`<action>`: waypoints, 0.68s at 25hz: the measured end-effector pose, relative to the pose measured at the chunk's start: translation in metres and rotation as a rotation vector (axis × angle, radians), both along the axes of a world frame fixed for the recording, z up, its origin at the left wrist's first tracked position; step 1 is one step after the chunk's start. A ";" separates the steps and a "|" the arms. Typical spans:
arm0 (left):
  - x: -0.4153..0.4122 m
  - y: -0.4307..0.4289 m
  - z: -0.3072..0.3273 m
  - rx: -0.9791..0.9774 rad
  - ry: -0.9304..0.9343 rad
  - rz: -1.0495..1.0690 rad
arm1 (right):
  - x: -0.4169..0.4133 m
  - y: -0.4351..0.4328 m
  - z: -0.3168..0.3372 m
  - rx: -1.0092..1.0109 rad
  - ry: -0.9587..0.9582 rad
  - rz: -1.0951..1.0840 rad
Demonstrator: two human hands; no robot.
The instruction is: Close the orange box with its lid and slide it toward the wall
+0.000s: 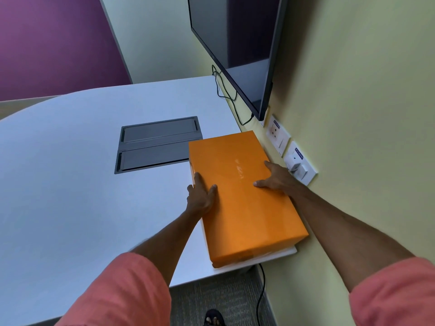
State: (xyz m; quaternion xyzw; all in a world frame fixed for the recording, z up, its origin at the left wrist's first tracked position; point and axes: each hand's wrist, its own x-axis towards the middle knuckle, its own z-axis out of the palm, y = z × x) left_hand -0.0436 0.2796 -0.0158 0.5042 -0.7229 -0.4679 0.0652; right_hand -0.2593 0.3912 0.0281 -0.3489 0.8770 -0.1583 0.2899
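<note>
The orange box (242,196) lies on the white table (82,184) with its orange lid on top, covering it. Its long right side runs close along the yellow-green wall (364,114). My left hand (201,195) grips the lid's left edge, thumb on top and fingers down the side. My right hand (275,177) rests flat on the lid near its right edge, fingers spread. The box's near end reaches almost to the table's front corner.
A grey flip-up cable hatch (157,143) is set into the table left of the box. A dark monitor (237,48) hangs on the wall above. Wall sockets (299,163) with a white plug sit just right of the box. Black cables (226,95) trail behind.
</note>
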 end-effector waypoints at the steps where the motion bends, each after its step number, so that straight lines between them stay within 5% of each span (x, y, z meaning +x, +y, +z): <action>1: 0.001 -0.003 0.002 -0.008 -0.021 -0.007 | 0.002 -0.005 0.006 0.006 0.027 -0.010; 8: 0.017 -0.044 0.034 -0.263 -0.125 -0.104 | 0.027 -0.058 0.049 -0.185 0.182 -0.063; 17: 0.106 -0.144 0.088 -0.677 -0.249 -0.181 | 0.130 -0.154 0.070 -0.335 0.587 0.178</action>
